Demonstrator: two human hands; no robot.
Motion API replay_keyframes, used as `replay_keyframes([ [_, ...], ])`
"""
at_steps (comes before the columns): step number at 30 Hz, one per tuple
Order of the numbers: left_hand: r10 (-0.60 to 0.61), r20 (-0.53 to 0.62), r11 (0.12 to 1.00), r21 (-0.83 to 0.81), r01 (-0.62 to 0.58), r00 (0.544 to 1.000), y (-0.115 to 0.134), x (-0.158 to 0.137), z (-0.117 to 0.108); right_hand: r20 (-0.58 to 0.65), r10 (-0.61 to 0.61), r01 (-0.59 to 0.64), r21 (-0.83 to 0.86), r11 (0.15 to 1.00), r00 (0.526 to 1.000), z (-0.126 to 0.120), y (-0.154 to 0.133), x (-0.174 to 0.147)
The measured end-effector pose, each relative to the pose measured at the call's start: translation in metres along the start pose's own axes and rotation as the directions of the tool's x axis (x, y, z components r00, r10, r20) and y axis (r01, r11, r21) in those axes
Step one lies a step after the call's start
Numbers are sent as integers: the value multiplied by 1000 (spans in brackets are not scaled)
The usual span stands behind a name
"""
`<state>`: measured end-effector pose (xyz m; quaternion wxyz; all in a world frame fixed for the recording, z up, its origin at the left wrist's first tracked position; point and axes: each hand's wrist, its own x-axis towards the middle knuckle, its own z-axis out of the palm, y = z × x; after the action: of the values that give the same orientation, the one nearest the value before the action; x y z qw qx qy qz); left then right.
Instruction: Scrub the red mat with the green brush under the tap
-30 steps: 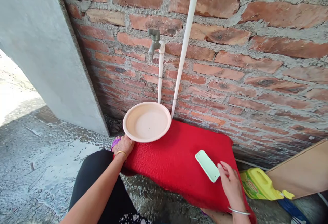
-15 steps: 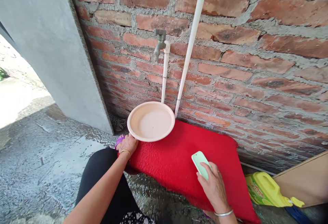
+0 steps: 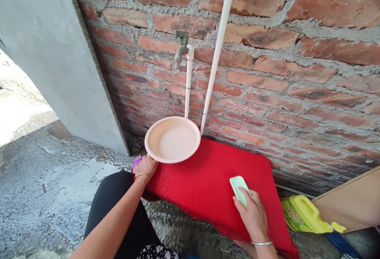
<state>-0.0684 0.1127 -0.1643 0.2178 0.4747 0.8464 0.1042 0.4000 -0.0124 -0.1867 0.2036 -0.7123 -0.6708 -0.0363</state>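
Note:
My right hand (image 3: 253,213) is closed around a pale green scrub brush (image 3: 238,184), a flat oblong with rounded corners and a small hole near its far end. The brush lies on a red cloth (image 3: 204,184) spread over a low bench. At the cloth's left end, my left hand (image 3: 147,167) is closed on its edge, just below the basin's rim. A peach-coloured plastic basin (image 3: 175,159) rests beside it at the back left of the bench. The underside of the brush is hidden.
A tap (image 3: 181,47) on a white pipe (image 3: 188,89) juts from the brick wall (image 3: 297,85) above the basin. On the right stands a yellow jug (image 3: 305,213) near a tan board (image 3: 353,203). A grey slab (image 3: 86,73) leans at left, over wet floor (image 3: 71,176).
My right hand and the brush have moved a little to the right across the red cloth. The left hand keeps its place by the basin; the whole view has shifted slightly.

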Motion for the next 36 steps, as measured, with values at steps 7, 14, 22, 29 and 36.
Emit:
replay_keyframes([
  [7, -16, 24, 1000, 1, 16, 1000, 2, -1, -2, -111, 122, -128, -53, 990, 986, -13, 13, 0],
  [14, -12, 25, 1000, 6, 12, 1000, -2, 3, 1, -71, -150, 159, 133, 978, 986, 20, -60, -20],
  [22, -7, 10, 1000, 14, 6, 1000, -3, 4, 2, -77, 344, -349, -71, 934, 936, -26, 53, -7],
  [29, -16, -2, 999, 32, 16, 1000, -1, 3, 0, -89, 161, -144, 173, 974, 983, -9, -2, -22],
  [36, -20, 44, 998, 57, 17, 999, 0, 1, -3, -28, 151, -146, 129, 981, 988, -3, 0, -27],
])
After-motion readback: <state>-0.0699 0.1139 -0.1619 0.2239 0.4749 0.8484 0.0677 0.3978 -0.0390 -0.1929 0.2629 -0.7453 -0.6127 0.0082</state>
